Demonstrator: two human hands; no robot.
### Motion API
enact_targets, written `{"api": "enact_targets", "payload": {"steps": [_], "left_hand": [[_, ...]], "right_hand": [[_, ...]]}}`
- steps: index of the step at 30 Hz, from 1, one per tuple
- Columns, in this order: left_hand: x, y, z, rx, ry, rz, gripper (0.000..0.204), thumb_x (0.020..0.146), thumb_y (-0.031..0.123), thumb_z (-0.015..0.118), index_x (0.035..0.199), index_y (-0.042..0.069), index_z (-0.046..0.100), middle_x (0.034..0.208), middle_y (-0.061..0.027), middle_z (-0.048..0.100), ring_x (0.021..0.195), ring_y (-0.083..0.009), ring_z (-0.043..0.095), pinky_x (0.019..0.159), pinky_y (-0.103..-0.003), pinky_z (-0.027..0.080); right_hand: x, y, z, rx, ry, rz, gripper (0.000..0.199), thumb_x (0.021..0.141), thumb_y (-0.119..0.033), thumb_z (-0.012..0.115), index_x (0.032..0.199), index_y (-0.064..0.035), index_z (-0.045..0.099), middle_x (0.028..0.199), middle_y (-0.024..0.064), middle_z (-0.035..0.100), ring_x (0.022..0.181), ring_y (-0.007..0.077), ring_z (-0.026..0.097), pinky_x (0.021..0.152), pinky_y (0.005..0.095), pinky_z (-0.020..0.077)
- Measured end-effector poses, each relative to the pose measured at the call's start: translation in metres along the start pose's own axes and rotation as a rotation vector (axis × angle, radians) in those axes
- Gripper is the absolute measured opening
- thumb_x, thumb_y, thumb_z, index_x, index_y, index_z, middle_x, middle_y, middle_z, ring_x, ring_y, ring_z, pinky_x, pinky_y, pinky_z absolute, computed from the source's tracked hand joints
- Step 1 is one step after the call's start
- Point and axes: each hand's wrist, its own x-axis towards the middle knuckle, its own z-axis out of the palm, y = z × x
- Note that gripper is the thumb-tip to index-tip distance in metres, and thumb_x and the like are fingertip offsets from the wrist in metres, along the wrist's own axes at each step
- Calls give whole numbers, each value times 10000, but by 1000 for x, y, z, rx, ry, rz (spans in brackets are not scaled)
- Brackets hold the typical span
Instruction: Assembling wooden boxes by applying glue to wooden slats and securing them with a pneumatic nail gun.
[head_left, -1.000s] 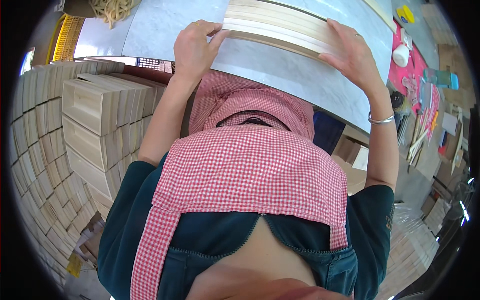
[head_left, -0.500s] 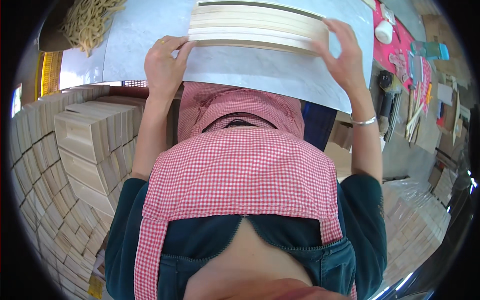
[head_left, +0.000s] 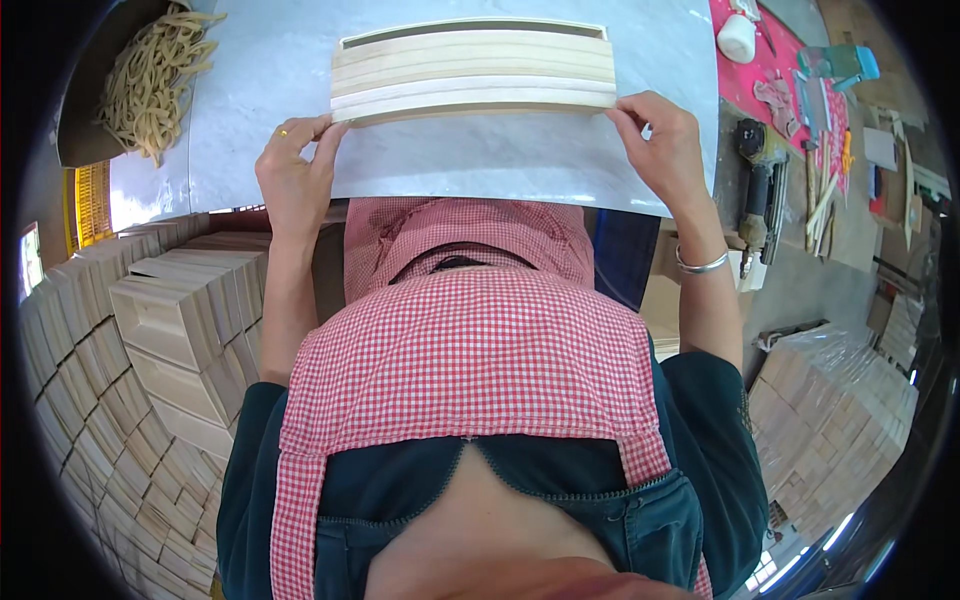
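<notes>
A pale wooden assembly (head_left: 472, 70) of long strips set side by side is placed flat across the table (head_left: 450, 155), well back from its near edge. Its long axis is laid from left to right, crosswise to the body and roughly along that edge. It is bracketed between the two hands: its near left corner is met by the left hand (head_left: 296, 172), its near right corner by the right hand (head_left: 664, 150). Neither hand is clearly set nearer, as one end is reached by each, so the wood is found beyond and between the two grips. In both grips, thumb and fingertips are brought close together at the corner; whether an edge is truly pinched between them cannot be told. The long far side, where a narrow dark gap is framed by a thin rim (head_left: 475, 22), is left untouched by either hand.
</notes>
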Motion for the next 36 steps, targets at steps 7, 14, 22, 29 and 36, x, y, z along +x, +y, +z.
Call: {"api": "enact_targets", "payload": {"steps": [7,14,22,29,36], "left_hand": [[-3,-16,-7,-2,-45,21,118,859,62,752,908,-38,716,857,-67,699,772,-194,613,769,-291,497],[-6,-20,-4,26,-98,-91,166,903,104,726,976,-45,723,890,-72,708,815,-167,618,816,-281,495],[-18,-32,-28,-95,-182,-324,309,941,124,682,1214,-21,667,1032,-92,705,906,-182,626,868,-281,489],[-23,-62,-49,-192,-24,-414,447,972,142,643,1398,28,571,1206,-111,671,1007,-215,621,924,-300,482],[-6,-28,-47,-66,20,-388,408,989,141,623,1379,29,586,1291,-118,652,1065,-207,625,959,-300,483]], "right_hand": [[5,18,9,102,-13,-93,27,799,-49,700,803,-24,689,723,45,667,571,197,532,587,298,441],[-8,31,14,35,28,-165,101,801,-106,722,869,-40,688,772,70,664,665,249,594,662,341,485],[-29,110,-92,-252,387,343,349,815,-224,743,1112,-50,685,1018,88,695,838,253,648,742,354,524],[-166,297,-211,-1065,478,1165,332,865,-299,659,1020,-10,708,1047,200,697,932,384,690,770,459,565],[-179,286,-209,-608,748,1190,237,888,-230,653,940,-8,716,923,169,725,821,279,712,700,378,552]]}}
